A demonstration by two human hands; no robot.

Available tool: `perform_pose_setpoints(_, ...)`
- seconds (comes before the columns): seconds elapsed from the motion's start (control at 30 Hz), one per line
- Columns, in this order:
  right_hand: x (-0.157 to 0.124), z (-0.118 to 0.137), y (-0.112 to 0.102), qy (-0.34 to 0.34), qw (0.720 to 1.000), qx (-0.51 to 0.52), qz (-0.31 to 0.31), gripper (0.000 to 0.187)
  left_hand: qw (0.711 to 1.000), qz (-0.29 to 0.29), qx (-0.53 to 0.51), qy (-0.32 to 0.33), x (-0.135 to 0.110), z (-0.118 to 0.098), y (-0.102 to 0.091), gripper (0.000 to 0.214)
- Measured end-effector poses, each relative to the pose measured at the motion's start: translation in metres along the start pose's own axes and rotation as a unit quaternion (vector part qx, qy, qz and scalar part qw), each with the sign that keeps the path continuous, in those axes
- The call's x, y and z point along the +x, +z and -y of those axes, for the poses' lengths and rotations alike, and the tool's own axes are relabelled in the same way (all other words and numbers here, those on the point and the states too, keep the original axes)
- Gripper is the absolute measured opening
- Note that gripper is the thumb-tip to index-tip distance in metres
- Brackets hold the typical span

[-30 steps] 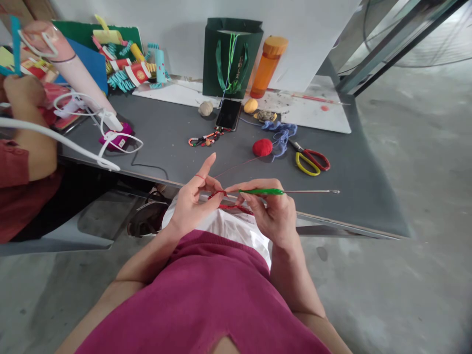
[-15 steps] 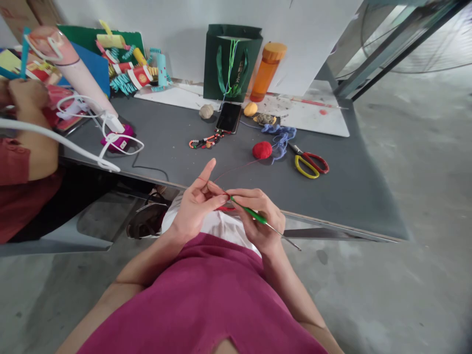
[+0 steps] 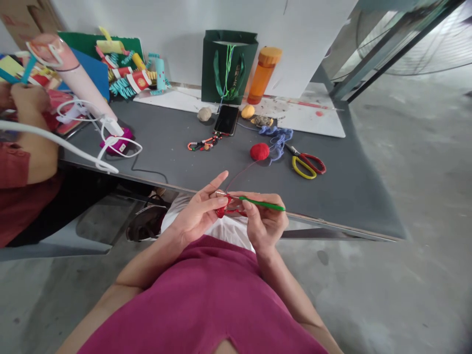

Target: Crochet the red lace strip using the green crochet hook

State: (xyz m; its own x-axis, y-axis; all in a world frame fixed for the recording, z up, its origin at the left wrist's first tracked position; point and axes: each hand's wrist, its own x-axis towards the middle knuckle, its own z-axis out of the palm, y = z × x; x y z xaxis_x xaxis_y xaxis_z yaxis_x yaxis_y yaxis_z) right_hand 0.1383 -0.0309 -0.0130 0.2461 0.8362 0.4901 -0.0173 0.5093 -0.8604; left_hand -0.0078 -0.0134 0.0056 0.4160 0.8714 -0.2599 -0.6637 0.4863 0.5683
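Concrete floor (image 3: 416, 295) spreads around a grey worktop (image 3: 342, 196), backed by a pale upright panel (image 3: 169, 29). Along the worktop's back edge lies a smudged white board (image 3: 324, 127). Toward the left end, a co-worker's arm (image 3: 37, 142) reaches over the surface. Near the middle of the back edge stands a dark green paper bag (image 3: 211, 71); a pink bottle (image 3: 83, 81) is toward the left end, and an orange bottle (image 3: 259, 82) is just beside the bag.

By the front edge, near its middle, the left hand (image 3: 195, 215) is pinched narrow with its index finger held out, while the right hand (image 3: 267, 223) is curled as if around a pen.

Scissors (image 3: 304, 156) with red and yellow handles lie between the middle and the right edge, just beside loose blue yarn (image 3: 278, 139). Left of that yarn, nearer the back edge, is a phone (image 3: 226, 120). A green-handled hook (image 3: 267, 203) is gripped in the right hand, its thin metal end pointing to the left fingers. Near the scissors sits a red ball of yarn (image 3: 259, 152). Smaller again, a red yarn piece (image 3: 221, 211) is held between the left thumb and fingers, partly hidden. Last, a thin red strand (image 3: 239, 173) runs from the ball toward the left hand.
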Motion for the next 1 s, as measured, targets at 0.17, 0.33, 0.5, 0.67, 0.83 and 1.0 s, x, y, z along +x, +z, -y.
perform_pose_setpoints(0.17, 0.002, -0.001, -0.006, -0.006, 1.000, -0.016, -0.017, 0.011, 1.000, -0.014, 0.011, 0.010, 0.000, 0.000, 0.000, 0.060)
perform_pose_setpoints(0.33, 0.003, -0.005, -0.008, 0.007, 0.999, -0.026, -0.021, 0.013, 0.999, -0.011, 0.029, 0.027, 0.000, -0.001, -0.001, 0.060)
perform_pose_setpoints(0.5, 0.005, 0.001, -0.007, 0.009, 1.000, -0.017, -0.016, 0.011, 0.998, -0.017, 0.054, 0.041, -0.001, -0.002, 0.000, 0.062)
perform_pose_setpoints(0.67, 0.005, 0.004, -0.007, 0.072, 0.997, 0.014, -0.001, 0.015, 0.990, -0.025, 0.109, 0.092, -0.002, -0.005, 0.002, 0.060)
perform_pose_setpoints(0.83, 0.005, 0.005, -0.006, 0.105, 0.994, 0.028, 0.021, 0.014, 0.964, -0.035, 0.206, 0.167, -0.003, -0.004, -0.001, 0.061)
perform_pose_setpoints(1.0, 0.006, 0.005, -0.006, 0.083, 0.996, 0.020, 0.015, 0.013, 0.939, -0.044, 0.272, 0.206, -0.003, -0.004, -0.003, 0.060)
